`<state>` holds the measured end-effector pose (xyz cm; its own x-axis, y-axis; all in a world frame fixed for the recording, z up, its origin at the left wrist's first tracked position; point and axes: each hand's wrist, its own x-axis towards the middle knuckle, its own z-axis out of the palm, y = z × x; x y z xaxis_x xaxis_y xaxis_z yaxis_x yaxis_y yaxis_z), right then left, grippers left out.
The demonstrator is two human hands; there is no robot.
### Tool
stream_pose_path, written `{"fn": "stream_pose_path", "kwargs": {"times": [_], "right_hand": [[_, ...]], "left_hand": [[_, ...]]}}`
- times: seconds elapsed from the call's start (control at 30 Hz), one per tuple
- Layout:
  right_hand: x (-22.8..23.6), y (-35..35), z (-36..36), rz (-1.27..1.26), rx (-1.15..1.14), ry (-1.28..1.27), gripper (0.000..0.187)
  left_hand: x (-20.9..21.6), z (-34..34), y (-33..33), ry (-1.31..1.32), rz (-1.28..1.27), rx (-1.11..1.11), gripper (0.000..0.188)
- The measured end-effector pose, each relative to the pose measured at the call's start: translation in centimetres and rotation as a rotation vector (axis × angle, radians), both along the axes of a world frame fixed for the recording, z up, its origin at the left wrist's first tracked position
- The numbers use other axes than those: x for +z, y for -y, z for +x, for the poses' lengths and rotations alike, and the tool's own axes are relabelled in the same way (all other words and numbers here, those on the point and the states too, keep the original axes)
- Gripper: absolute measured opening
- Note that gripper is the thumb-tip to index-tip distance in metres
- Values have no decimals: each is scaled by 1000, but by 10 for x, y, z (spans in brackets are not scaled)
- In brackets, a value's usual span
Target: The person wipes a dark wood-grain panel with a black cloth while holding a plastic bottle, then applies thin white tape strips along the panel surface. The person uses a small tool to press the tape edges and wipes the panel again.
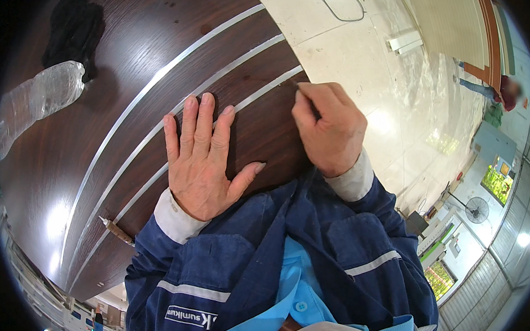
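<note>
My left hand [200, 162] lies flat on a dark brown wood-grain board [264, 136], its fingers stretched out and a little apart. Three light silver strips run across the board, and the fingertips rest across two of them, the middle strip [237, 63] and the near strip [267, 89]. At the board's right edge, by the end of the near strip, my right hand [331, 127] is closed with thumb and forefinger pinched together. A small dark tip shows at the pinch; what it belongs to cannot be made out.
A clear plastic bottle [43, 95] lies on the board at the far left, beside a black cloth [73, 32]. Near my left sleeve is a brown tube with a white nozzle [119, 232]. Pale floor [387, 113] extends to the right, with another person [506, 93] and a fan [476, 210] beyond.
</note>
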<state>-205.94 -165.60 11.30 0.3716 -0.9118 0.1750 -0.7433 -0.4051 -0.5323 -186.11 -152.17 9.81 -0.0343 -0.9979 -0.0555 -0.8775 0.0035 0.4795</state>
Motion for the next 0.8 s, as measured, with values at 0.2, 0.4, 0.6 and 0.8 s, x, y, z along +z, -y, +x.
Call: {"fn": "stream_pose_path", "kwargs": {"times": [0.2,0.4,0.6,0.8], "right_hand": [[2,-1,2,53,111,18,17],[1,0,2,15,-45,4,17],[2,3,0,31,3,-12,16],[1,3,-2,10,33,6,16]], "left_hand": [[-1,0,1,-2,-2,2,101],[-2,0,-1,1,-2,6,100],[-2,1,0,1,-13,1,101],[-1,1,-1,7,-5,1,101]]}}
